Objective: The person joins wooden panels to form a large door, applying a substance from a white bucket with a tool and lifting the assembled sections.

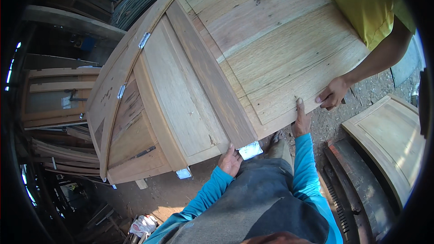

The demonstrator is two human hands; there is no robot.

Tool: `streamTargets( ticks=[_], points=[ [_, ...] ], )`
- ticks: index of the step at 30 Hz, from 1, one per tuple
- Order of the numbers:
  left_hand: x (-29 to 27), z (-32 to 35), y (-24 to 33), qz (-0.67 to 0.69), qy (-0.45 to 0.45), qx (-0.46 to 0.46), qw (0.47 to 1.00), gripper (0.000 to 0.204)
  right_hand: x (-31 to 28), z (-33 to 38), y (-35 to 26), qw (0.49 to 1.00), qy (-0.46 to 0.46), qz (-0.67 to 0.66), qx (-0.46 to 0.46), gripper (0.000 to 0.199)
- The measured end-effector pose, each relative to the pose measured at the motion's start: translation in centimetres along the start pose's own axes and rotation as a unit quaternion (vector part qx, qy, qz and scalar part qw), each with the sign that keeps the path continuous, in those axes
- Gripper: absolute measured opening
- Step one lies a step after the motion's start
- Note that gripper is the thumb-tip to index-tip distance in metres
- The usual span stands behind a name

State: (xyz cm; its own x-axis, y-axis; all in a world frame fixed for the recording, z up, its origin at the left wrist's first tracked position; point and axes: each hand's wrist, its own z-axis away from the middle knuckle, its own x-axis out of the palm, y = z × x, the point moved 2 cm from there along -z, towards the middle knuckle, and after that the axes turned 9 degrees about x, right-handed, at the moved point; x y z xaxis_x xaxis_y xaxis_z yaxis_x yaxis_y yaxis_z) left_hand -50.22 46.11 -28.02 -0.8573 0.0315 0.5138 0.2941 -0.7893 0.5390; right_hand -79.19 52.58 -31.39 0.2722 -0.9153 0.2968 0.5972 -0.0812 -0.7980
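A large wooden door panel of pale planks fills the upper middle of the view, tilted and leaning against a stack of framed door panels that stand on the dirt floor. A second person in a yellow shirt grips the panel's lower right edge with one hand, fingers curled under the edge. Another pale panel lies on the ground at right. The right hand lies flat against the door panel's lower edge, fingers pressed together and pointing up, thumb at the rim. The left hand cups the panel's bottom corner from below, fingers curled around it just beside a small metal corner bracket.
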Motion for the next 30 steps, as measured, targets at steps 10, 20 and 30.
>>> streamTargets(
  ticks=[10,20,30],
  points=[
    [0.1,0.3,0.1,-0.001,-0.002,0.022,1.0,0.055,0.8,-0.3,0.1,0.999,-0.025,-0.027,-0.026,0.079],
    [-0.3,-0.6,-0.6,0.03,0.009,0.033,0.999,0.062,-1.2,1.4,0.5,0.944,-0.087,-0.314,0.06,0.074],
    [-2.1,-2.0,-0.9,0.046,0.031,0.002,0.998,0.087,2.5,1.6,-0.9,0.976,0.011,-0.215,-0.04,0.083]
  ],
)
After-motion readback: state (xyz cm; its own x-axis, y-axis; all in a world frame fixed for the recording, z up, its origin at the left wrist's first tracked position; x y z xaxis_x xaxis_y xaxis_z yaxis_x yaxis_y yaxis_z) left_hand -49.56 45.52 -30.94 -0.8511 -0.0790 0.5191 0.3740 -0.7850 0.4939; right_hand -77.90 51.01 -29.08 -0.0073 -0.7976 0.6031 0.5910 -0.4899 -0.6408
